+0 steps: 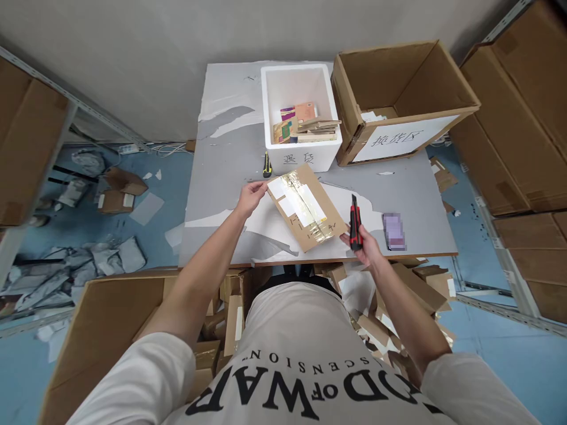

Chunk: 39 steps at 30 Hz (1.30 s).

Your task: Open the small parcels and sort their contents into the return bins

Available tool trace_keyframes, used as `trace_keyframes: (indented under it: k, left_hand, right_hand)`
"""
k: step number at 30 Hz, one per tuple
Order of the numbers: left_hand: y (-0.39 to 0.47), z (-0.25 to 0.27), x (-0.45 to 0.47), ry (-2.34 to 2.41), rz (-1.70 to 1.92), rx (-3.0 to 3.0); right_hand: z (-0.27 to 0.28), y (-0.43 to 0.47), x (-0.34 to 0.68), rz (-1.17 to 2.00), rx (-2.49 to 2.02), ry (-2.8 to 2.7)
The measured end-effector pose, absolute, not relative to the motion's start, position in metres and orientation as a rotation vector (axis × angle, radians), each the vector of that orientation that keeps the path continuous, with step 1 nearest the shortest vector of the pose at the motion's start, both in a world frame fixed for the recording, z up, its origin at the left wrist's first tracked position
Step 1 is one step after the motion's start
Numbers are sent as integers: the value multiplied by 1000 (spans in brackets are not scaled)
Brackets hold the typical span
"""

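The left hand (252,198) has its fingers pinched on the ten o'clock corner of the cardboard parcel (287,219), near the table's (230,159) six o'clock edge, apparently steadying it taped face up. The right hand's (367,245) fingers wrap the red-black cutter (355,221), blade end towards twelve o'clock, perhaps leaving fingertips to support the parcel's four o'clock corner.

A head-worn camera faces forward and down — from close above the shirt (301,330) — toward table (233,156) and wall (177,41).
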<state>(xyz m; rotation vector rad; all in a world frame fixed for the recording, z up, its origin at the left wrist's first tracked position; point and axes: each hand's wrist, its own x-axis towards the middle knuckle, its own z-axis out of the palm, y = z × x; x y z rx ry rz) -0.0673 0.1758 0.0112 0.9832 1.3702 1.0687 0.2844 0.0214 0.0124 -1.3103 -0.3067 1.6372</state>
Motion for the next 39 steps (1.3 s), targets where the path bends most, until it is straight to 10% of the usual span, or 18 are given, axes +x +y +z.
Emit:
trace_keyframes:
  k: [17, 39]
  left_hand:
    - [28, -21, -65, 1556, 1250, 600]
    - [51, 4, 25, 1413, 466, 2293]
  right_hand:
    - [31, 191, 279, 1665, -1570, -788]
    - [16, 21, 305, 1236, -1727, -1167]
